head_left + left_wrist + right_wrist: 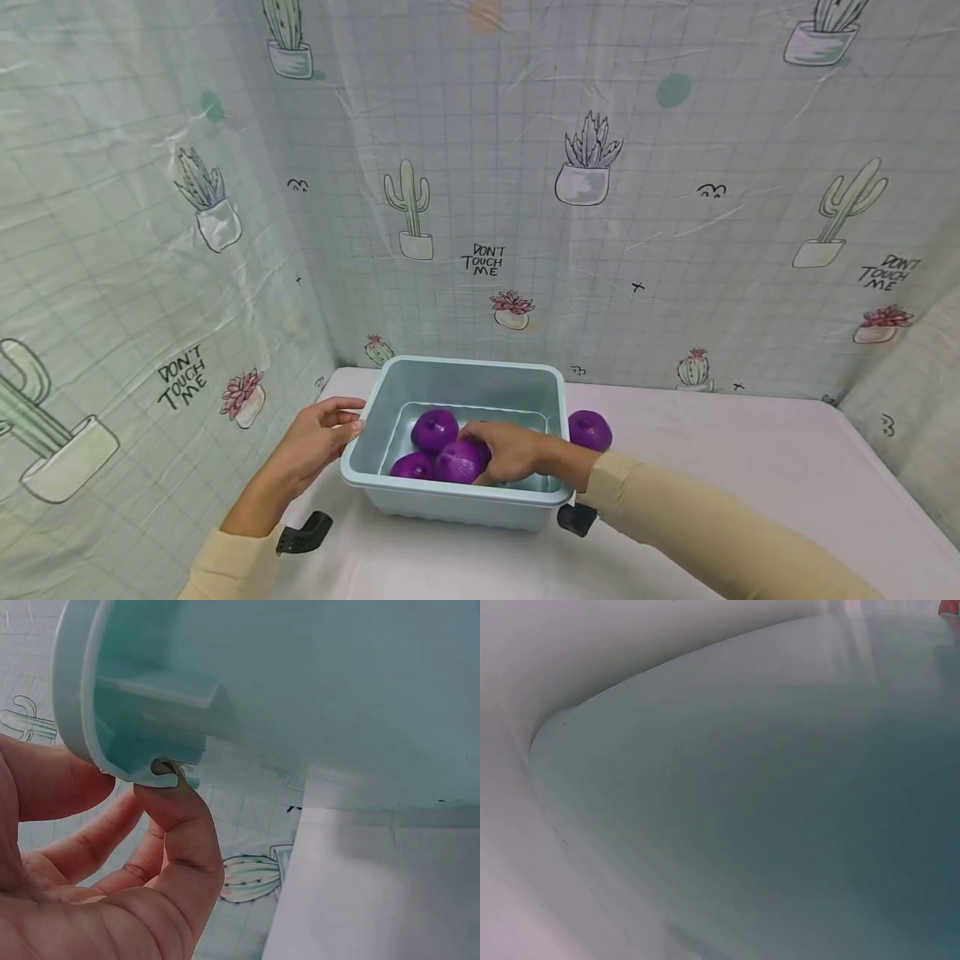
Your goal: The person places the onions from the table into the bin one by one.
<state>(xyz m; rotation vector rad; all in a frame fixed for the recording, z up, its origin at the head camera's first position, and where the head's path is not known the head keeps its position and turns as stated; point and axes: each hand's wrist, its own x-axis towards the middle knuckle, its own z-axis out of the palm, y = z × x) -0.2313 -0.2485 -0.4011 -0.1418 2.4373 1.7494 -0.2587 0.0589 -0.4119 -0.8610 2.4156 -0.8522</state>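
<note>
A light blue-grey plastic bin (468,500) stands on the table. My left hand (307,446) is at its left edge; in the left wrist view, thumb and forefinger pinch the bin's rim (79,697). Inside lie red onions: one further back (435,430), one at the front left (413,467) and one at the front middle (459,462). My right hand (513,454) reaches over the bin's right side, its fingers curled round that front middle onion. The right wrist view shows only the bin's wall (742,802), close up and blurred.
Another red onion (589,431) sits on the white table (735,483), just outside the bin's right wall. A cactus-print curtain (480,167) hangs behind the table and along its left side. Black wrist straps (303,533) show at both forearms.
</note>
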